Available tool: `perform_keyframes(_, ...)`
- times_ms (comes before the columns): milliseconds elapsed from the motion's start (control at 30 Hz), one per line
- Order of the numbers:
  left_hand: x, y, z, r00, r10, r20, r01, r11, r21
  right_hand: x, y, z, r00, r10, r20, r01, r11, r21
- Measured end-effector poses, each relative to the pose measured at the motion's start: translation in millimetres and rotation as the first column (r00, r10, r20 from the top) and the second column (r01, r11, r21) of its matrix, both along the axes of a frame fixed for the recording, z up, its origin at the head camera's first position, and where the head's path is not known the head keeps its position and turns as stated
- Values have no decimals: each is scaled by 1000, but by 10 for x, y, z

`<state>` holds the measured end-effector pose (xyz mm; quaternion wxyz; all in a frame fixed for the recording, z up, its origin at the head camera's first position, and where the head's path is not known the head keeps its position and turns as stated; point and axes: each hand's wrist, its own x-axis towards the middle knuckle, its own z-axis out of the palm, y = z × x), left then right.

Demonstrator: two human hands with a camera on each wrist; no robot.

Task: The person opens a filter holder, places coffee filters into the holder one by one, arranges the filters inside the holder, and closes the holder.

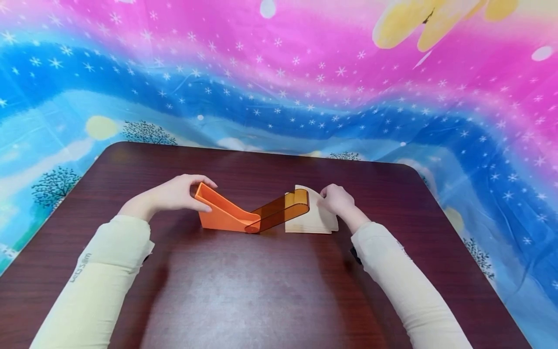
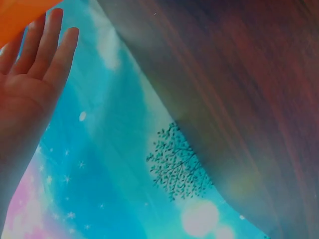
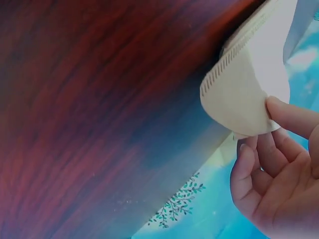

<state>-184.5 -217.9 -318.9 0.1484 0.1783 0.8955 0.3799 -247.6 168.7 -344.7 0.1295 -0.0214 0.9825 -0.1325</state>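
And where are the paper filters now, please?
In the head view, the paper filters are right of centre, partly overlapped by the tinted lid of the orange box, with the right hand pinching their edge.

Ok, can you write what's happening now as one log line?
left hand: grips orange box | right hand: pinches cream papers | amber see-through lid: open, overlapping papers in head view

Left sleeve (image 1: pixel 87 291): dark lettering (image 1: pixel 81 267), running lengthwise along the outer edge below the cuff, reads "LetsSlim"; word spacing uncertain. Right sleeve (image 1: pixel 405 278): small dark marks at the outer edge near the cuff, illegible.
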Motion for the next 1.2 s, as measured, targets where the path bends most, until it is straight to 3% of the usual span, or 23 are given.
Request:
perform_keyframes(200,19,-20,90,998,22,-52,-25,997,-69,9,59,116,1000,14,-17,-15,998,-56)
perform_keyframes(533,39,4,145,1000,20,-22,-23,995,-101,52,111,430,993,80,-86,-96,976,-197)
perform_keyframes(700,32,30,183,999,2,-33,-6,992,-124,84,128,614,989,74,-129,-100,972,-211)
perform_keyframes(1000,24,128,329,998,-32,-47,19,967,-254,160,134,904,981,86,-176,-123,970,-210)
perform_keyframes(1200,22,158,355,998,-35,-48,20,963,-270,212,129,1041,975,89,-206,-136,964,-228)
